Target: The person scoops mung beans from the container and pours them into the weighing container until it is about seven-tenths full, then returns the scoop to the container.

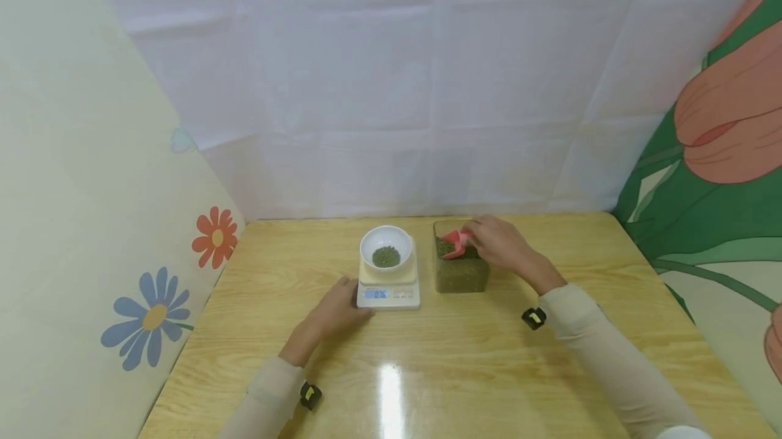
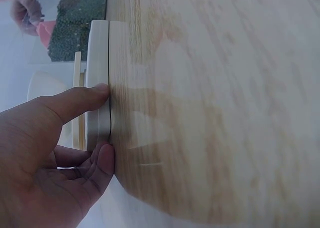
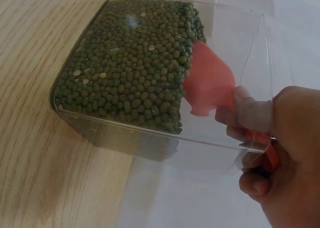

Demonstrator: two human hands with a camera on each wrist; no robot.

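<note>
A white kitchen scale carries a white bowl with a small heap of green mung beans inside. My left hand holds the scale's front left corner, thumb on the front face and fingers curled at the left side. Right of the scale stands a clear plastic container well filled with mung beans. My right hand grips the handle of a red scoop, reaching in over the container's rim. The scoop's front edge meets the beans.
Both stand on a wood-grain table, toward its back edge. A white cloth hangs behind it. Flower-patterned panels flank the left and right sides. The scale's blue display is lit.
</note>
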